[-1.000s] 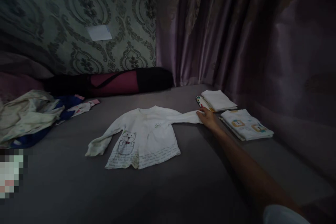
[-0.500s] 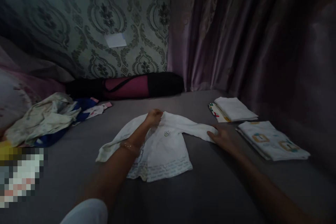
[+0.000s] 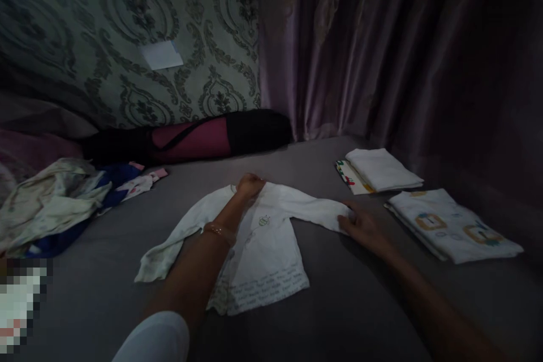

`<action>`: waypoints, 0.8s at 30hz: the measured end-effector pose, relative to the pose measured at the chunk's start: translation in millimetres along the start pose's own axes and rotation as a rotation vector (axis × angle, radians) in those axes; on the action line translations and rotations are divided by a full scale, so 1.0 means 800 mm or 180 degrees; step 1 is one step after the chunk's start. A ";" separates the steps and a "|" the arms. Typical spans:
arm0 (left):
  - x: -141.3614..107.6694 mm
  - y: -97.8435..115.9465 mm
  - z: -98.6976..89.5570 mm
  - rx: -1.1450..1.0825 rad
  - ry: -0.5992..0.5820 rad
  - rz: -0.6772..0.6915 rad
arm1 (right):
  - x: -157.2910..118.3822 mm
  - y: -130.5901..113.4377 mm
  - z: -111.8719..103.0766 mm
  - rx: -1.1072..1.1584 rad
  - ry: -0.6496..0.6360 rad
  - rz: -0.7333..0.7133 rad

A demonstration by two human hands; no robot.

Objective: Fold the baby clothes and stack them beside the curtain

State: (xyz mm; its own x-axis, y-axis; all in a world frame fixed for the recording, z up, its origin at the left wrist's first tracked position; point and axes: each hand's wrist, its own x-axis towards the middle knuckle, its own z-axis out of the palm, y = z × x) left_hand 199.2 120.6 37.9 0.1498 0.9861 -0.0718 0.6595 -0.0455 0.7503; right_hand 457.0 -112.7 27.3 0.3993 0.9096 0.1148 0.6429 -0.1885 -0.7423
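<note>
A small white shirt (image 3: 274, 249) lies spread on the grey surface (image 3: 365, 317) in front of the person, hem towards them, a little green motif on its chest and rows of faint lettering near the bottom edge. One sleeve slants down to the person's left; the other reaches out to the right, where the right hand (image 3: 365, 230) has its cuff in a narrow grip, thumb against the cloth. The left hand (image 3: 249, 185) is at the neckline, its arm crossing over the shirt front; from where I stand its fingertips are hidden, so I can't tell whether that grip is closed on the fabric. A thin bracelet (image 3: 218, 231) circles that wrist.

Just beyond the right hand sits a folded garment (image 3: 453, 226) with orange and teal prints, and behind it a folded white cloth (image 3: 384, 171) partly covers a patterned piece (image 3: 355, 180).

Well over to the left there's a loose heap of pale clothes (image 3: 51, 198) with blue cloth (image 3: 112, 181) showing. A long black and pink bag (image 3: 193, 138) lies along the ornate wallpaper (image 3: 139, 5), and a purple curtain (image 3: 322, 68) hangs beside it.
</note>
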 end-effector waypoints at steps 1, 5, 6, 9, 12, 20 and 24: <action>0.001 0.000 0.000 0.0062 0.0047 -0.0011 | 0.000 -0.001 -0.002 0.0052 -0.0012 -0.0045; 0.002 0.001 -0.003 0.0264 0.0194 0.0010 | 0.004 0.003 -0.006 0.0306 0.0353 -0.0107; 0.002 0.001 -0.004 0.0346 0.0230 0.0041 | 0.005 0.005 -0.005 0.0345 0.0496 -0.0083; 0.001 -0.001 -0.003 0.0829 0.0374 0.0271 | 0.012 0.012 0.000 0.0429 0.0836 -0.0117; 0.000 -0.003 0.000 0.1328 0.0457 0.0575 | 0.016 0.016 0.003 0.0410 0.0991 -0.0197; -0.007 -0.003 0.010 0.2317 0.0501 0.0883 | 0.013 0.012 0.002 -0.0256 0.0951 -0.0533; -0.005 0.000 0.009 0.2640 0.0441 0.0941 | 0.017 0.014 0.004 -0.0551 0.0917 -0.0792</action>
State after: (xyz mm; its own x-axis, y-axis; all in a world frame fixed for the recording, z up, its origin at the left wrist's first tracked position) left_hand 203.9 115.5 33.0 0.3432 0.9238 0.1698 0.9371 -0.3490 0.0046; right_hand 467.3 -101.4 18.0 0.3686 0.7991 0.4749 0.8335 -0.0579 -0.5495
